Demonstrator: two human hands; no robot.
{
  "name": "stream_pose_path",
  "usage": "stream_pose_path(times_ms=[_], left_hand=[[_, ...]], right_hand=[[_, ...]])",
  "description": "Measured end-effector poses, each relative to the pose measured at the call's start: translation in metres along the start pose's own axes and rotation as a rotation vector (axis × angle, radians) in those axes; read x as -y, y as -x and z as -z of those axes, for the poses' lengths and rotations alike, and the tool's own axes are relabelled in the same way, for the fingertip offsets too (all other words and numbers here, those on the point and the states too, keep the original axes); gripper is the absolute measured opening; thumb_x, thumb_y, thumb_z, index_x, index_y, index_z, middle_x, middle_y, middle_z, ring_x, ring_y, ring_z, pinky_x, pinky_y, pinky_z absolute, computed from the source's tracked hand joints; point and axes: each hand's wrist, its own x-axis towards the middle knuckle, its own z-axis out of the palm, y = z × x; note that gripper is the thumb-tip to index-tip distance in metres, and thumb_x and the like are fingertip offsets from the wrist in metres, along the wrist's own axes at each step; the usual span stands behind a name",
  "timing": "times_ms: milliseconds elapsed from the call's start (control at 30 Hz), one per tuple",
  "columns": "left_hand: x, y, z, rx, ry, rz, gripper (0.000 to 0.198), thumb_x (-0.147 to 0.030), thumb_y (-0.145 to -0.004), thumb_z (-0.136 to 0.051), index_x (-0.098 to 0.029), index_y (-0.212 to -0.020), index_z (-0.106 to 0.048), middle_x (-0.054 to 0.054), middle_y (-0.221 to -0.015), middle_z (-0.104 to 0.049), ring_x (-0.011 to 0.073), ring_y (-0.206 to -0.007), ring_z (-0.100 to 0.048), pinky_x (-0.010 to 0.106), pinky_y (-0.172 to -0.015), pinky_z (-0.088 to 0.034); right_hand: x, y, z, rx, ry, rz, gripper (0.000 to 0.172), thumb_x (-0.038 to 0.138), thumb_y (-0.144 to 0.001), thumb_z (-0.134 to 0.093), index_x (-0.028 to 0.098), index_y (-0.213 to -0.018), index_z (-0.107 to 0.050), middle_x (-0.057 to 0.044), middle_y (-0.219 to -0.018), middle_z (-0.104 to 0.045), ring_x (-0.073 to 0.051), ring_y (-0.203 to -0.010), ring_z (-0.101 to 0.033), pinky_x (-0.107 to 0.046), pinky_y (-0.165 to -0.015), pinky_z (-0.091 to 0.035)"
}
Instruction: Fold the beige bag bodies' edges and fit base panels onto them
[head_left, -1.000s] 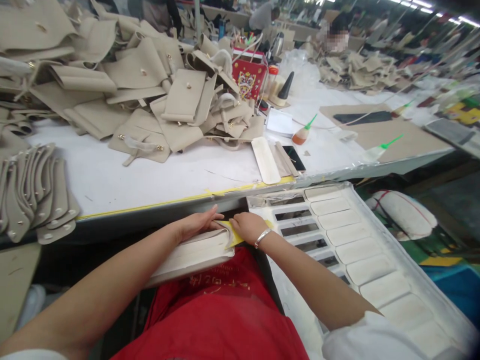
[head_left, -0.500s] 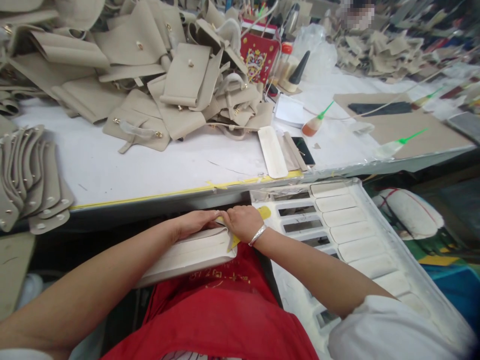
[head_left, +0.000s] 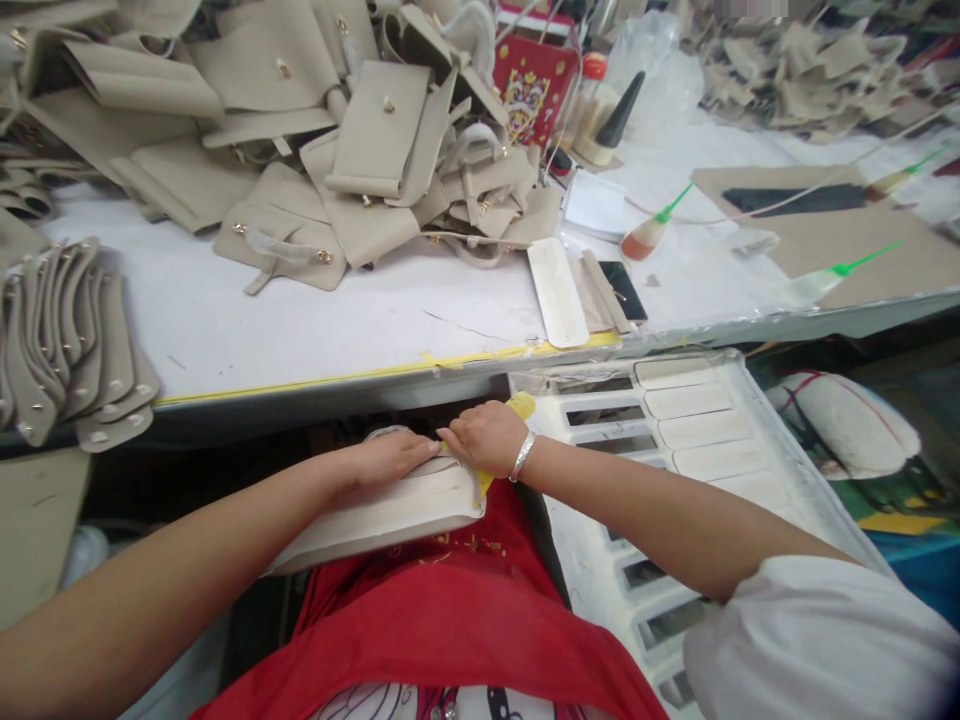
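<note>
My left hand (head_left: pixel 394 460) lies over the far edge of a long off-white bag piece (head_left: pixel 390 510), its fingers closed along the top and pointing right. The piece rests at the front of my body, tilted, its right end at my right hand. My right hand (head_left: pixel 486 438) is closed around a flat yellow scraper (head_left: pixel 521 405). One end of this tool sticks out above the knuckles; the other shows below, against the end of the bag piece. The fingertips of both hands almost meet at its upper edge. My fingers hide the tool's middle.
A white slatted rack (head_left: pixel 622 480) stands at the right with several off-white pieces on it. Beige bag parts (head_left: pixel 382 130) are heaped on the white table (head_left: pixel 360 330). Stacked straps (head_left: pixel 67 340) overhang its left edge. Green-tipped glue bottles (head_left: pixel 645 235) and a phone (head_left: pixel 624 290) lie right.
The view has shifted slightly. My right hand and the yellow scraper have turned a little at the end of the bag piece, and my left fingers lie flatter along its top.
</note>
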Motion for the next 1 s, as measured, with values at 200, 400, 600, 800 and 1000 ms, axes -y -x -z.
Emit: stream_pose_path(times_ms=[200, 400, 600, 800, 1000], left_hand=[[0.004, 0.014, -0.006, -0.047, -0.037, 0.044, 0.055, -0.052, -0.088, -0.023, -0.015, -0.102, -0.062, 0.008, -0.108, -0.064, 0.0215, -0.095, -0.058, 0.031, -0.089, -0.039], [0.007, 0.036, -0.008, -0.105, -0.11, 0.188, 0.059, -0.057, -0.087, -0.019, -0.019, -0.112, -0.058, 0.009, -0.112, -0.063, 0.0239, -0.098, -0.059, 0.034, -0.089, -0.041], [0.01, 0.052, -0.001, -0.109, -0.171, 0.22, 0.063, -0.058, -0.086, -0.02, -0.017, -0.122, -0.051, 0.012, -0.119, -0.06, 0.026, -0.104, -0.057, 0.036, -0.092, -0.039], [0.005, 0.071, 0.009, -0.168, -0.206, 0.327, 0.072, -0.056, -0.083, -0.03, -0.014, -0.141, -0.022, 0.013, -0.124, -0.057, 0.0278, -0.112, -0.054, 0.038, -0.094, -0.038], [-0.033, 0.066, -0.017, -0.32, -0.302, 0.178, 0.087, -0.064, -0.076, -0.041, -0.013, -0.142, -0.017, 0.013, -0.139, -0.039, 0.0263, -0.125, -0.041, 0.036, -0.104, -0.03]], right_hand=[[0.003, -0.016, 0.001, 0.065, 0.002, 0.128, 0.051, 0.042, -0.093, -0.025, 0.015, -0.081, -0.066, -0.011, -0.082, -0.068, -0.019, -0.075, -0.061, -0.03, -0.064, -0.032], [0.014, -0.033, 0.004, 0.039, 0.001, 0.196, 0.05, 0.041, -0.093, -0.026, 0.016, -0.079, -0.067, -0.01, -0.082, -0.069, -0.02, -0.074, -0.062, -0.031, -0.063, -0.033], [0.034, -0.04, -0.001, -0.021, -0.012, 0.164, 0.054, 0.044, -0.093, -0.022, 0.017, -0.083, -0.067, -0.01, -0.085, -0.069, -0.022, -0.078, -0.062, -0.033, -0.067, -0.038], [0.04, -0.062, 0.026, 0.086, -0.024, 0.088, 0.057, 0.054, -0.09, -0.024, 0.018, -0.09, -0.068, -0.011, -0.095, -0.068, -0.024, -0.092, -0.062, -0.034, -0.073, -0.043], [-0.034, -0.025, 0.065, 0.239, -0.07, -0.291, 0.049, 0.046, -0.09, -0.031, 0.016, -0.117, -0.057, -0.017, -0.107, -0.063, -0.028, -0.097, -0.06, -0.038, -0.077, -0.044]])
